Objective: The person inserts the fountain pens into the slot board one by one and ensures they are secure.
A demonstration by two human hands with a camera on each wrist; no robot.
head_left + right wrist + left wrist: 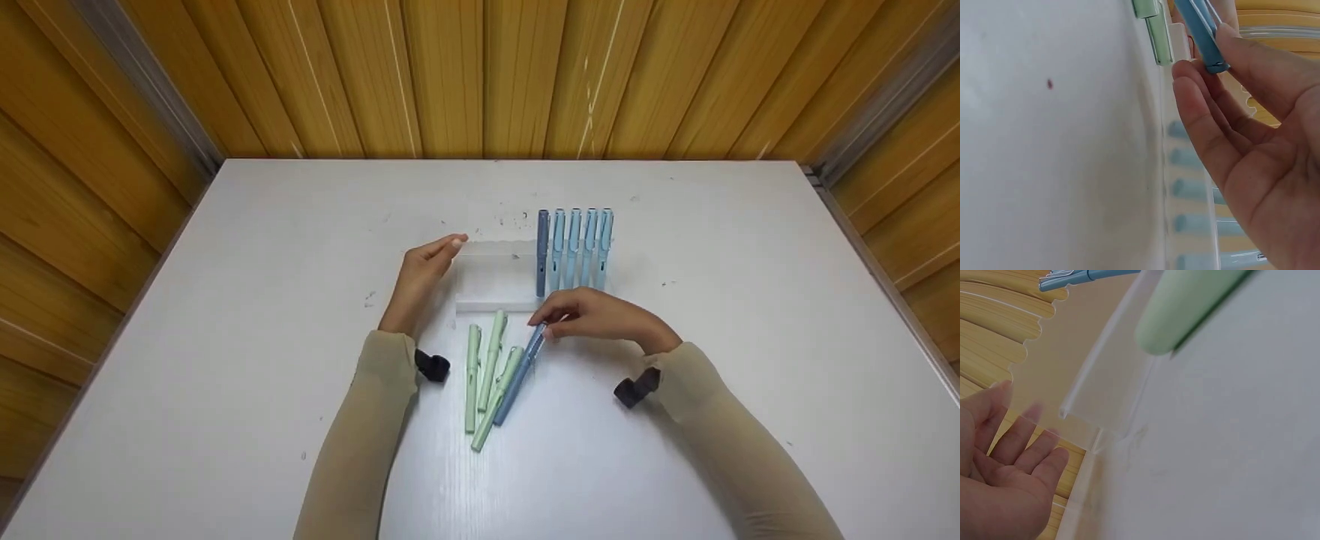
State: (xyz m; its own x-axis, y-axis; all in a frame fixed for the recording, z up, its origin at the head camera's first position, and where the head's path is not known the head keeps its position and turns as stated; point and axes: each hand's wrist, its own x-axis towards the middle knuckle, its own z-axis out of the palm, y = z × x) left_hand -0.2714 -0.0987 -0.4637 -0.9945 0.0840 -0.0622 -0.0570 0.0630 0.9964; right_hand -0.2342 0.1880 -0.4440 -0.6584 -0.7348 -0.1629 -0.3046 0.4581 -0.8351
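Note:
A clear plastic pen stand [491, 279] with a scalloped top edge stands on the table. My left hand [421, 277] pinches its left side edge between thumb and fingers, seen closer in the left wrist view. With thumb and fingertips, my right hand [600, 315] holds the capped, clip end of a dark blue pen [516, 386], which slants down toward the green pens. In the right wrist view, that blue pen's end [1216, 66] shows between the fingers. Another dark blue pen [542, 255] stands upright in the stand beside several light blue pens [574, 236], clips up.
Three light green pens [472, 382] lie in front of the stand, one right alongside the held blue pen. The white table [225, 337] reaches back to a wood-panelled wall [517, 82], with similar panels at both sides.

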